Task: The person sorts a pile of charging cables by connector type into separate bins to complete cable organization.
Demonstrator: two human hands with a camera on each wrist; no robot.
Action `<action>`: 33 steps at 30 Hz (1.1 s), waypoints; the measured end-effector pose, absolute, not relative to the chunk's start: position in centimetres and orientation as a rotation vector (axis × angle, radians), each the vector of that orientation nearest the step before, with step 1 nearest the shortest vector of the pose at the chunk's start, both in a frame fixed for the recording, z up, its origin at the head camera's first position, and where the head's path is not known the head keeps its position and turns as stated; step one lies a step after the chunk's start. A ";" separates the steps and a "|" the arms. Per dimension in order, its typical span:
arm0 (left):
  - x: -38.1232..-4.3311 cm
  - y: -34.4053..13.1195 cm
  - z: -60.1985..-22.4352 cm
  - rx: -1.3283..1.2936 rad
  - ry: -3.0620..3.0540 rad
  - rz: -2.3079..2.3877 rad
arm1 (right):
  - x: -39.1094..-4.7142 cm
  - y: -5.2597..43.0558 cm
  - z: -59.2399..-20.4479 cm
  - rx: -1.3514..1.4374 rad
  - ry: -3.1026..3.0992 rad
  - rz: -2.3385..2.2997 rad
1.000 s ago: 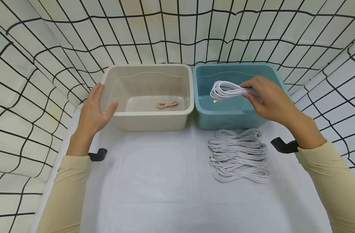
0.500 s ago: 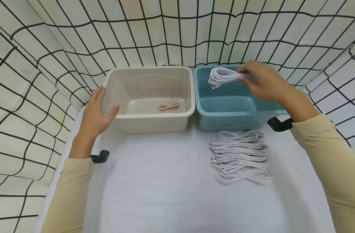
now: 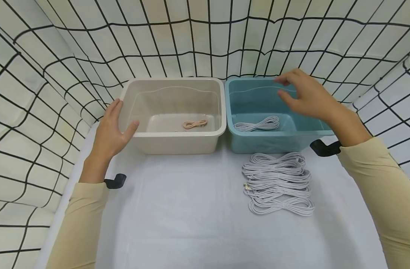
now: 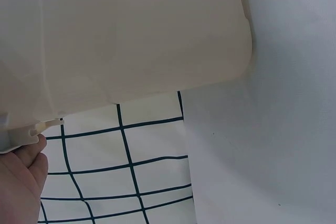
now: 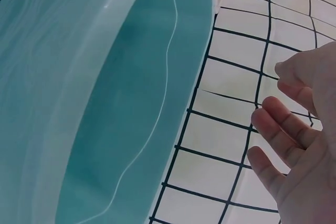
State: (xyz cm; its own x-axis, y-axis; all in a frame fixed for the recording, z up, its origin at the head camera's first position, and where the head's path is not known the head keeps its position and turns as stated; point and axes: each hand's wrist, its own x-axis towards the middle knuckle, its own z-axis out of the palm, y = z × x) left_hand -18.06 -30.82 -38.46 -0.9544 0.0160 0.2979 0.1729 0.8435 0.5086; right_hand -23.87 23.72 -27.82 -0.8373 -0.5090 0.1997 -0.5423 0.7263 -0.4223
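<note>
Right hand (image 3: 305, 92) hovers over blue bin (image 3: 275, 144); white cable (image 3: 258, 124) lies inside, below.

The person wears plain long sleeves of pale khaki-beige cloth; the left sleeve (image 3: 77, 224) is close-fitting, lightly creased across the forearm and finished with a straight edge at the wrist; the right sleeve (image 3: 381, 198) matches it in colour and cut, with soft folds along its length; a small matte-black angled fitting (image 3: 115, 181) juts from the thumb side of the left wrist; a similar black elbow-shaped fitting (image 3: 326, 148) sits at the right cuff; the left hand (image 3: 112, 129) and right hand (image 3: 307, 91) are bare.
</note>
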 end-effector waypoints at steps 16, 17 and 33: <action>-18.4 -31.0 -38.9 -0.159 -2.715 -0.812 | -20.6 24.2 -28.2 0.889 -2.802 0.645; -18.4 -31.0 -38.9 -0.156 -2.711 -0.811 | -20.4 24.2 -28.2 0.897 -2.792 0.650; -18.2 -30.8 -38.6 -0.134 -2.723 -0.794 | -17.3 25.0 -29.8 0.903 -2.723 0.664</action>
